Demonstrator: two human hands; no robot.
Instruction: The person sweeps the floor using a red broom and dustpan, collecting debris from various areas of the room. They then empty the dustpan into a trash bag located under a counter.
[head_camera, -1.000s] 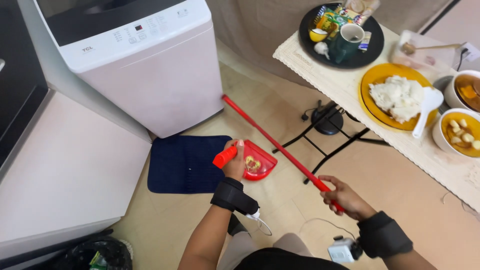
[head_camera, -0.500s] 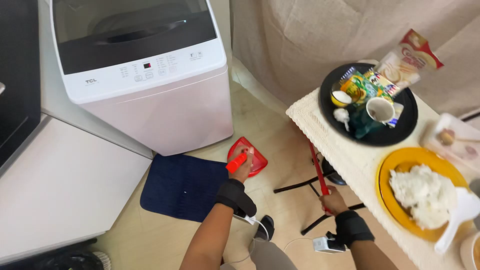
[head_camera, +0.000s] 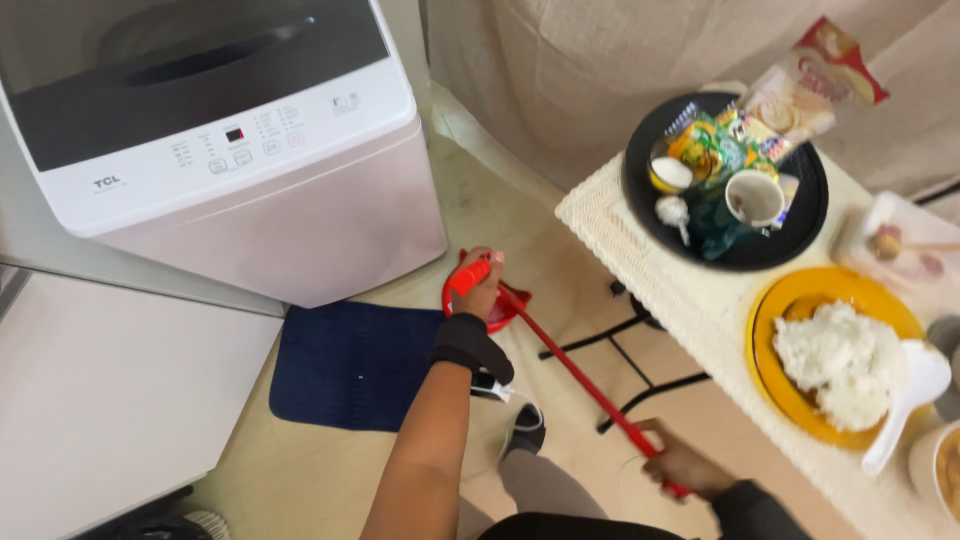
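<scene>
Dustpan (head_camera: 492, 300), red, sits on the floor near the washing machine's (head_camera: 230, 150) front corner, just beside a blue mat (head_camera: 350, 365); left hand (head_camera: 482, 290) clenches its handle, hiding the contents; right hand (head_camera: 685, 465) grasps a red broom stick (head_camera: 575, 370); on the bench (head_camera: 650, 270), a black tray (head_camera: 810, 200) holds cups and packets, a yellow plate (head_camera: 790, 300) holds rice.

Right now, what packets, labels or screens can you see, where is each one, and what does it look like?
Control panel: front strip of the white washing machine, small dark display, grey buttons.
Maker's mark: washer's front left edge, small, dark.
Snack packet: leaning over the black tray's far rim, cream and red.
Sachets: on the black tray, crinkled, green and yellow.
</scene>
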